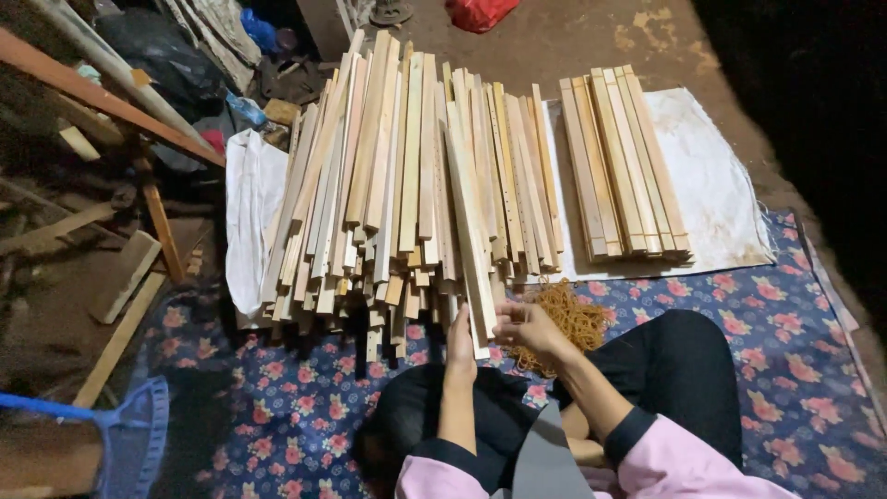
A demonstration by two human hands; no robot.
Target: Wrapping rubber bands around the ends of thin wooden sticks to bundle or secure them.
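A blue floral mat (305,407) covers the floor where the person sits, and a white sheet (711,194) lies across its far edge. On them rests a large loose heap of wooden slats (397,176), too many and too overlapped to count. To its right is a tidy stack of slats (624,162), about six showing across its top.

One single slat (469,249) slopes from the heap down to the person's lap. The left hand (459,351) stands against its near end with fingers straight and pressed together. The right hand (527,325) touches that end, fingers curled; whether they pinch a band cannot be told.

Just behind the right hand lies one tangled clump of orange rubber bands (568,319), uncountable.

The heap looks unsteady: pulling the sloping slat free could likely drag neighbours down onto the mat. Rough sawn edges might splinter bare fingers, and a stretched band might snap.
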